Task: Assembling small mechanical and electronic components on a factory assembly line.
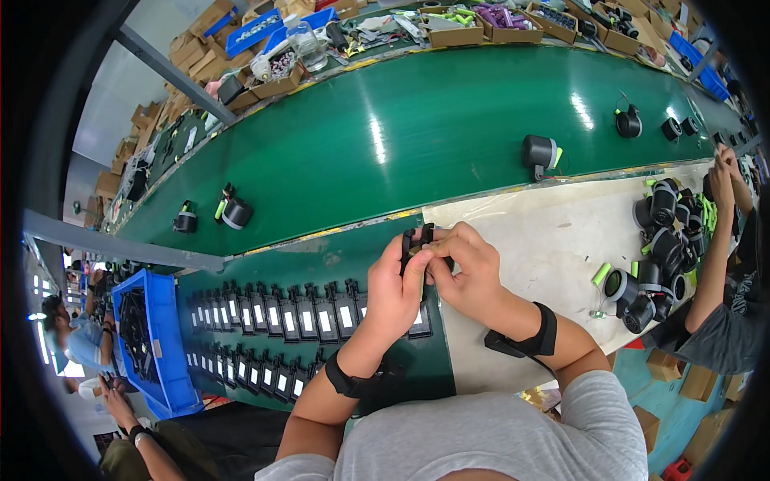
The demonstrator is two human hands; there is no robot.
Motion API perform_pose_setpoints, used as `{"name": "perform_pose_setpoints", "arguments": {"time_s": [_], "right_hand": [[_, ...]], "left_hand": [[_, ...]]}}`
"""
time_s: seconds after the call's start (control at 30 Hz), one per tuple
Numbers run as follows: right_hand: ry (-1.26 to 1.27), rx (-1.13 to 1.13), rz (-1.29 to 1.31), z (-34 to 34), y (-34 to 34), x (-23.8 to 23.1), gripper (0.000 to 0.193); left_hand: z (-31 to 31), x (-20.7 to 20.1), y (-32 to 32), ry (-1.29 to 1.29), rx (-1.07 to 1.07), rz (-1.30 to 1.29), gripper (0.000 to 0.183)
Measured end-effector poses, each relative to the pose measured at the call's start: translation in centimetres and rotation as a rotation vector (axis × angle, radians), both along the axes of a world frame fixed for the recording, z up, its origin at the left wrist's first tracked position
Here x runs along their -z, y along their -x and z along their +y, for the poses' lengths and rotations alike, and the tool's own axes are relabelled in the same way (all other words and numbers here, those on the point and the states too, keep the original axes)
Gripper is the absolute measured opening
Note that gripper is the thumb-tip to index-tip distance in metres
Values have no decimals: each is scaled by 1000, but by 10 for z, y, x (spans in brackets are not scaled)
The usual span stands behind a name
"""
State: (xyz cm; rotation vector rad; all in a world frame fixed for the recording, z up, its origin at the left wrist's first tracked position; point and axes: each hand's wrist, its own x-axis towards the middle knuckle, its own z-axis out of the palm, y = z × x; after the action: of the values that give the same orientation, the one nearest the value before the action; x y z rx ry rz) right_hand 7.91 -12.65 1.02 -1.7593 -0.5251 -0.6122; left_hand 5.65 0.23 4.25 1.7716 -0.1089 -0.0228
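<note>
Both hands meet in front of my chest, above the edge where the green table mat joins the pale sheet. My left hand (391,282) grips a small black plastic part (427,233) from the left, its thumb pressed to the near side. From the right, my right hand (472,271) pinches at the same part with thumb and fingertips. Fingers cover most of the part; two black prongs stick out at its far end. Close by my left forearm, flat black plastic cases (325,319) with white labels lie in two rows on the mat.
A green conveyor belt (321,152) carries black round housings (539,152). Left stands a blue bin (171,345) of black parts. More housings (666,248) with green cylindrical cells are heaped right, beside a co-worker's arm (714,248). Another person (120,409) sits lower left.
</note>
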Motion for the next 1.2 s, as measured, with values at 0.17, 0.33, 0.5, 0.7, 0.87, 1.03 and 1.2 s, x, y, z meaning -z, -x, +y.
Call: {"name": "perform_pose_setpoints", "arguments": {"time_s": [0.17,0.33,0.5,0.7,0.87,1.03,1.2], "right_hand": [[-2,-6,8,1,0,-1,14],[14,-61,51,-3,0,-7,12],[25,-86,71,-5,1,-10,12],[25,-53,58,-2,3,-15,12],[-5,-17,56,-1,4,-11,13],[-5,17,30,3,4,-8,14],[23,45,-6,0,-1,-2,14]], "left_hand": [[1,-2,0,72,26,41,26],[5,-3,-3,22,70,47,26],[12,-3,-4,70,135,172,27],[4,-5,-2,24,61,1,23],[0,0,0,114,11,-5,22],[-2,5,0,76,-27,-76,22],[-6,4,-5,-131,-45,-243,20]]}}
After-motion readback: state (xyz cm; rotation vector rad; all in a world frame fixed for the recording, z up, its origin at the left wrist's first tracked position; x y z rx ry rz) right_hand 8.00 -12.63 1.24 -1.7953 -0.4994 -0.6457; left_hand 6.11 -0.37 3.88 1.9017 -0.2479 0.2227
